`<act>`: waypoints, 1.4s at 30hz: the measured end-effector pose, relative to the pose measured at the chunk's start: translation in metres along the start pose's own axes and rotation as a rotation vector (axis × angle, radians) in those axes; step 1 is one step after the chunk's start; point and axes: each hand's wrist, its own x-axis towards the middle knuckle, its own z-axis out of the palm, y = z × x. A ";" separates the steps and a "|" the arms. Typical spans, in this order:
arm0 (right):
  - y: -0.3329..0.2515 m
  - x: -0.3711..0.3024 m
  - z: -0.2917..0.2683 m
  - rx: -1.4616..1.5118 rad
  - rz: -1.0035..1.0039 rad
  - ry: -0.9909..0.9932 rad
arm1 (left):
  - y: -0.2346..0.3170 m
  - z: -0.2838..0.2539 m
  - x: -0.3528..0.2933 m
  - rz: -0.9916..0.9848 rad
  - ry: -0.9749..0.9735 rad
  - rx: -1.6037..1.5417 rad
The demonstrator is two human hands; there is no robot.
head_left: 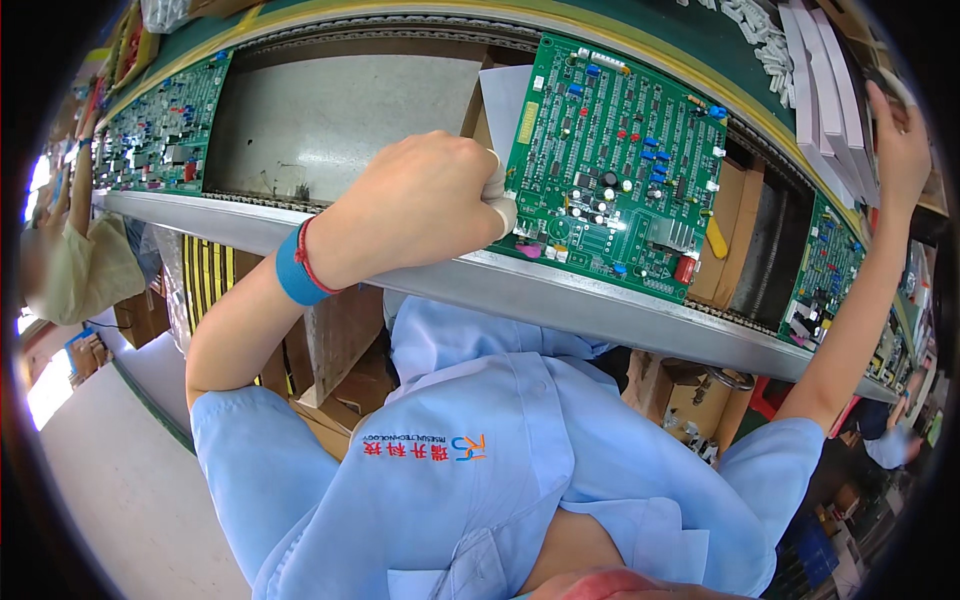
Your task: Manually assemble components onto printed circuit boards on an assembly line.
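A green circuit board (620, 165), crowded with small blue, red, white and black parts, lies across the conveyor rails in front of me. My left hand (430, 200) is at its left edge, thumb and finger pinched there; pale finger covers show on the fingertips. A blue band and a red string circle that wrist. Far off to the right, my right hand (898, 145) is raised beside long white strips (830, 100), its fingers apart near the dark rim of the picture. I make out nothing held in it.
Another populated board (165, 125) sits on the conveyor at left, and a further one (825, 265) at right. The metal front rail (560, 290) runs between me and the boards. Small white parts (760, 45) lie beyond the line. Another person (85, 260) is at far left.
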 end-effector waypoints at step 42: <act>-0.281 -0.014 -0.143 1.663 0.220 -0.676 | -0.198 -0.206 0.155 -0.215 0.876 0.471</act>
